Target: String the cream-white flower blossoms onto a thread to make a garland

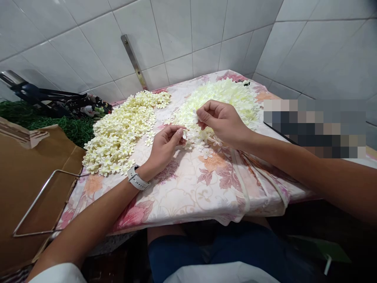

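My left hand (pixel 166 145), with a pale watch strap at the wrist, is over the front of the table, thumb and fingers closed on a small white artificial flower (pixel 185 134). Slightly higher and to the right, my right hand (pixel 220 120) pinches a white flower petal piece (pixel 195 113), mostly hidden by the fingertips. Behind my right hand spreads a heap of pale white-yellow flower pieces (pixel 224 92). A heap of cream artificial flowers (pixel 118 133) lies left of my left hand. A few loose flower pieces (pixel 206 152) rest on the cloth below my hands.
A flowered tablecloth (pixel 188 196) covers the table. At the left stand a cardboard box (pixel 38 188) and a bent metal wire frame (pixel 35 202), with green stringy material (pixel 73 131) and a folded umbrella (pixel 50 94) behind. Cords (pixel 259 169) lie under my right forearm. Tiled walls (pixel 173 43) close the back.
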A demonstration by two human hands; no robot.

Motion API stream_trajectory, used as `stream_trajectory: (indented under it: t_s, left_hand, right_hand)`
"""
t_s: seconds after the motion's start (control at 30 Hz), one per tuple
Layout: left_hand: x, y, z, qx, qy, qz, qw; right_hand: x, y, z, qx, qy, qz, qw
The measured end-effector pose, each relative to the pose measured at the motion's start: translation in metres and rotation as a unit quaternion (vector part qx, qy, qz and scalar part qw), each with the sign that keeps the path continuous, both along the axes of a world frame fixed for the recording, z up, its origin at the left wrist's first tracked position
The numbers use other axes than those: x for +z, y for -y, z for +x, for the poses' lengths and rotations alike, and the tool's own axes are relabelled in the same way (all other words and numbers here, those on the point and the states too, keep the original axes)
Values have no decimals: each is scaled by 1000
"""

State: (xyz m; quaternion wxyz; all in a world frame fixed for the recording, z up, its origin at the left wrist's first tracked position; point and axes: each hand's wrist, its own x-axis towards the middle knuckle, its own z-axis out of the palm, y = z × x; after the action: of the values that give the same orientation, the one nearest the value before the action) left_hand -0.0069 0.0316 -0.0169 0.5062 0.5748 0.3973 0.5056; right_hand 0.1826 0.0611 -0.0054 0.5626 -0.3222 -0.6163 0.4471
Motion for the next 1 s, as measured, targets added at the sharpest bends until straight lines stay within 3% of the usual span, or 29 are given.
stream_trajectory:
  t_s: [0.27,0.5,0.7,1.0]
  left_hand:
    - [0,1,-1,1,12,23,1000]
    - [-2,0,-3,14,21,38,999]
    - [-3,0,-3,4,18,38,999]
    - [-1,2,-2,-9,31,23,999]
  right_hand:
    - [2,2,0,-2,1,-44,999]
    - [1,3,1,52,-5,-80,995]
    - [2,6,1,91,20,-73,993]
    - [-1,2,2,87,0,-63,994]
